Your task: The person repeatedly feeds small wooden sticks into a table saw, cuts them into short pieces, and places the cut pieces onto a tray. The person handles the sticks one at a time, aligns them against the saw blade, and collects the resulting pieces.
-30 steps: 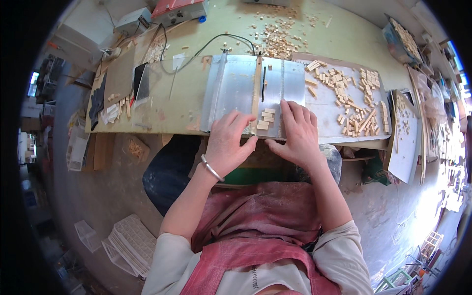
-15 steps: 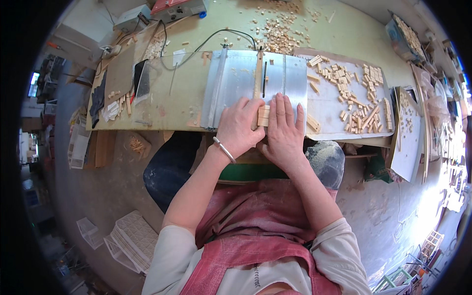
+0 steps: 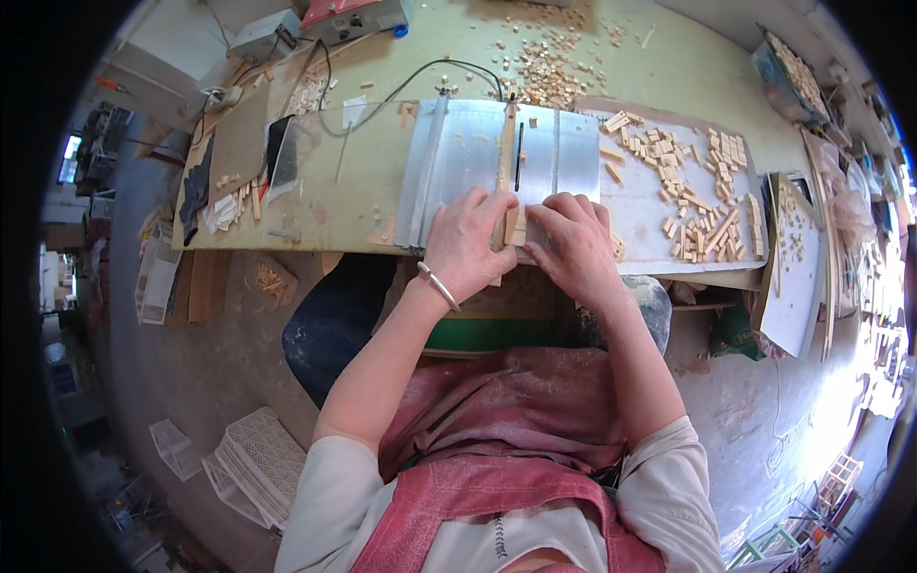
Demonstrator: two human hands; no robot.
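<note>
Wooden blocks (image 3: pixel 517 229) sit together at the near edge of a metal plate (image 3: pixel 468 162), between the person's two hands. The left hand (image 3: pixel 466 244) is at their left side, its grip narrow, with thumb and forefinger curved toward the blocks; whether it holds them firmly or only steadies them, I cannot tell. The right hand (image 3: pixel 578 248) is at their right side with its fingers bent and its fingertips close to the blocks; its grip looks narrow too, but the fingers hide whether anything is held in it.

A wooden strip (image 3: pixel 505 153) runs away from the left hand across the plate, and a dark slot (image 3: pixel 519 170) lies just right of it. The plate rests on a pale green tabletop (image 3: pixel 669 86). To its right, a white board (image 3: pixel 640 215) carries many more blocks (image 3: pixel 664 153), some scattered, some in rows. Beyond the plate lies a heap of small wood bits (image 3: pixel 544 81), and a black cable (image 3: pixel 420 65) curves toward the strip's far end. To the left is a clear sheet (image 3: pixel 325 162).
</note>
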